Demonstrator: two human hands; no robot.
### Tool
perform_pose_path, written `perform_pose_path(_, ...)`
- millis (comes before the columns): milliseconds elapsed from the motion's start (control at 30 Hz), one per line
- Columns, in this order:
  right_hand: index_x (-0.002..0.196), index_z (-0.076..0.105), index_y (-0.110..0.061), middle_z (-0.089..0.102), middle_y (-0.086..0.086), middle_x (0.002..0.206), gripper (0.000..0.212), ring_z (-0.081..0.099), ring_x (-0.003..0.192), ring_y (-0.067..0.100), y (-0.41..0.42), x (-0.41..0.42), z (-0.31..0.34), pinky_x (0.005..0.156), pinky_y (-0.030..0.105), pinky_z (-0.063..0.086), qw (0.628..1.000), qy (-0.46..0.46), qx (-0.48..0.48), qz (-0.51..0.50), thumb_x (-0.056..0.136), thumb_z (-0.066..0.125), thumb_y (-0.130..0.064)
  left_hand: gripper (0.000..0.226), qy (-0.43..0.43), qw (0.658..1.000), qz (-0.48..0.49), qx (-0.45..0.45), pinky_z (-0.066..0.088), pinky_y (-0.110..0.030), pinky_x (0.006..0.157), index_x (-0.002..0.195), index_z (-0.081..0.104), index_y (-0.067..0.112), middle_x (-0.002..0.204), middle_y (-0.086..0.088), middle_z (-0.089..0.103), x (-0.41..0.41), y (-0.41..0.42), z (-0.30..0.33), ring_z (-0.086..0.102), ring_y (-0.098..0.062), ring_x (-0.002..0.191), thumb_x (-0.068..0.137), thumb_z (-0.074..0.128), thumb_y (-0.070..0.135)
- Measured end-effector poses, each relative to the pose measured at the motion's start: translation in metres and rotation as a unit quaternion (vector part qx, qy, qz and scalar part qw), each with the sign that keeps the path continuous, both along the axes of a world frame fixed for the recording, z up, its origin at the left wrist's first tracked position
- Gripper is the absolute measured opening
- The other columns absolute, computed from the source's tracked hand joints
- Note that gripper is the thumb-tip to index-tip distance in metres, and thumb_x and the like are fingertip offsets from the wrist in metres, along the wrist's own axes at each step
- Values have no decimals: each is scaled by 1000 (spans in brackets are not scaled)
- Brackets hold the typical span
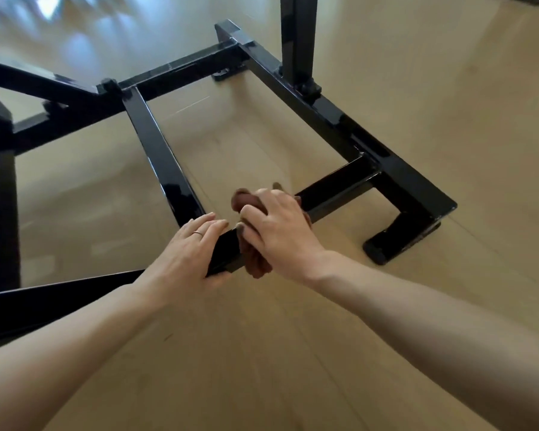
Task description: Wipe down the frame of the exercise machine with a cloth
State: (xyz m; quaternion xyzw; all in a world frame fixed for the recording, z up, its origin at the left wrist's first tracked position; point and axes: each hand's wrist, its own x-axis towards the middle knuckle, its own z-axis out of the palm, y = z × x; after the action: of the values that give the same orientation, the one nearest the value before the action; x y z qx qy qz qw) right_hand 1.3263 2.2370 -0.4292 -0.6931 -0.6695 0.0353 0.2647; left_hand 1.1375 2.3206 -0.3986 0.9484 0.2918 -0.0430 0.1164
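The glossy black frame (324,116) of the exercise machine lies low on the floor, made of square steel bars. Its near crossbar (336,189) runs from lower left to the right-hand rail. My right hand (277,231) grips a bunched brown cloth (257,262) wrapped over this crossbar near its middle. Just to the left, my left hand (187,253) holds the same bar, fingers over the top and thumb under it. It wears a ring. Part of the cloth is hidden under my right palm.
A black upright post (297,38) rises from the right rail at the back. A black foot (399,241) ends the right rail near me. More frame bars (0,188) stand at the left. Light wooden floor (293,353) surrounds everything.
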Motion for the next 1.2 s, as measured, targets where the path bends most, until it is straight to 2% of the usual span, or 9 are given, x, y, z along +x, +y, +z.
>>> perform_pose_path(167, 105, 67, -14, 58, 14, 121, 20, 57, 107, 35, 2, 20, 1, 98, 47, 47, 996, -23, 14, 88, 101, 59, -32, 90, -6, 1000, 0, 2, 19, -41, 126, 153, 37, 3, 153, -12, 47, -2, 2, -2, 19, -24, 156, 85, 81, 40)
perform_pose_path(267, 103, 69, -8, 57, 18, 118, 21, 57, 104, 37, -1, 86, 8, 94, 50, 49, 1000, 2, 9, -21, 101, 60, -27, 86, -10, 1000, -3, -9, 16, -38, 127, 154, 34, 8, 155, -7, 44, -4, 3, -3, 13, -20, 157, 88, 78, 39)
perform_pose_path(367, 110, 62, -11, 49, 15, 129, 24, 49, 117, 34, -7, 140, 13, 99, 49, 48, 990, 1, -28, -141, 105, 52, -33, 84, -8, 1000, -4, -8, 15, -38, 128, 155, 33, 10, 156, -4, 42, -5, 4, -4, 11, -19, 157, 89, 76, 40)
perform_pose_path(467, 114, 61, -11, 49, 16, 128, 27, 47, 118, 33, 0, 124, 15, 101, 44, 46, 980, -7, -27, -195, 107, 48, -33, 84, -4, 1000, -4, -6, 13, -37, 127, 156, 31, 12, 156, -2, 41, -4, 4, -5, 9, -18, 156, 90, 74, 42)
perform_pose_path(700, 98, 68, -10, 59, 17, 113, 24, 53, 106, 36, 5, -26, 8, 96, 46, 43, 999, 38, -5, 0, 100, 56, -31, 92, 17, 999, 7, -27, 15, -37, 126, 152, 33, 5, 158, -8, 40, 2, 4, 3, 13, -20, 157, 85, 80, 46)
perform_pose_path(800, 103, 66, -10, 58, 15, 119, 22, 54, 108, 35, 1, -5, 10, 97, 45, 47, 997, 12, -22, 79, 101, 58, -30, 92, 0, 998, 19, -61, 12, -37, 128, 154, 31, 6, 160, -9, 37, 1, 3, 5, 7, -17, 158, 85, 81, 39)
perform_pose_path(900, 111, 65, -11, 53, 13, 126, 25, 51, 114, 32, -2, 56, 19, 101, 48, 46, 998, 17, -66, 11, 104, 54, -32, 93, 12, 997, 16, -68, -1, -27, 126, 158, 22, 11, 163, -6, 31, -3, 4, 3, -2, -12, 158, 88, 77, 39)
perform_pose_path(1067, 120, 58, -15, 44, 11, 131, 27, 45, 122, 29, 0, 96, 24, 105, 45, 47, 982, -2, -120, -142, 108, 46, -35, 100, 45, 996, 23, -72, 5, -32, 128, 160, 18, 13, 164, -5, 28, 1, 6, 3, -2, -14, 157, 86, 76, 48)
perform_pose_path(1200, 121, 56, -18, 48, 13, 129, 23, 48, 113, 32, 8, 34, 28, 94, 42, 44, 983, -102, -132, -81, 104, 49, -33, 111, 58, 991, 48, -108, 2, -30, 126, 162, 11, 13, 168, -3, 21, 7, 3, 12, -4, -12, 157, 82, 77, 55)
